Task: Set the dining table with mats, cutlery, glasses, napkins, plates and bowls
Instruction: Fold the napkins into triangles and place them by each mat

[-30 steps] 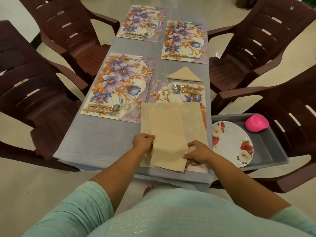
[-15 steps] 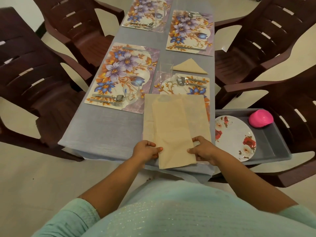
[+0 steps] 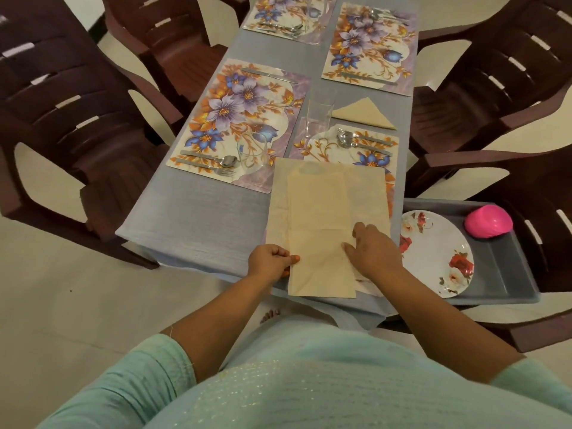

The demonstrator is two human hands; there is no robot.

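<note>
Napkin (image 3: 322, 230) lies half-folded at the counter's (image 3: 198, 212) near edge: light, limp, creases easily. Left hand (image 3: 270, 262) pinches its left edge; right hand (image 3: 371, 250) presses flat, fingers extended. Take corners, not middle.

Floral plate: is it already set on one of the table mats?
No, the floral plate lies in the grey tray beside the table, next to a pink bowl.

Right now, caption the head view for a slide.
Left hand pinches a beige napkin; right hand presses it flat.
</note>
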